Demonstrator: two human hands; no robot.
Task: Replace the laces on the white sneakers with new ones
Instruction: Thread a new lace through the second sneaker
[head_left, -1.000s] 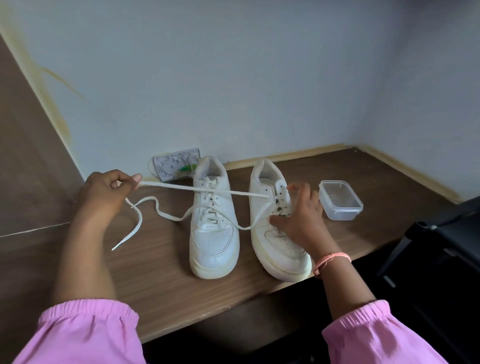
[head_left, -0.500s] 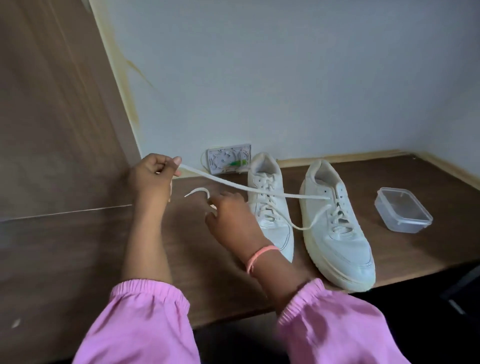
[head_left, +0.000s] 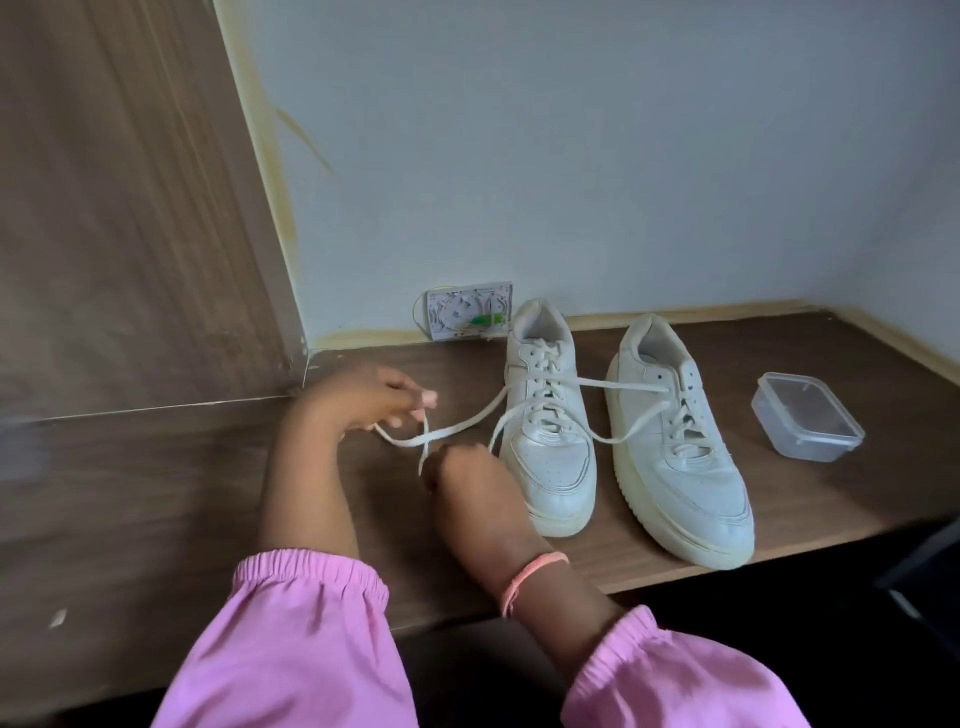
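Note:
Two white sneakers stand side by side on the brown desk (head_left: 857, 488), toes toward me. The left sneaker (head_left: 550, 415) is fully laced. The right sneaker (head_left: 675, 447) has its upper eyelets bare, and a long white lace (head_left: 467, 423) runs from it across the left sneaker to my hands. My left hand (head_left: 363, 400) pinches the lace ends near the desk's back left corner. My right hand (head_left: 467, 480) is curled round the crossed strands just below, left of the left sneaker's toe.
A clear plastic box (head_left: 805, 415) sits to the right of the sneakers. A white wall plate (head_left: 467, 310) with green and yellow wires leans against the wall behind them. A wooden side panel (head_left: 130, 208) closes off the left. The desk's front edge runs just below the sneaker toes.
My right hand has left the right sneaker and come across to the lace by my left hand. My left hand has dropped lower with the lace. My view has turned left.

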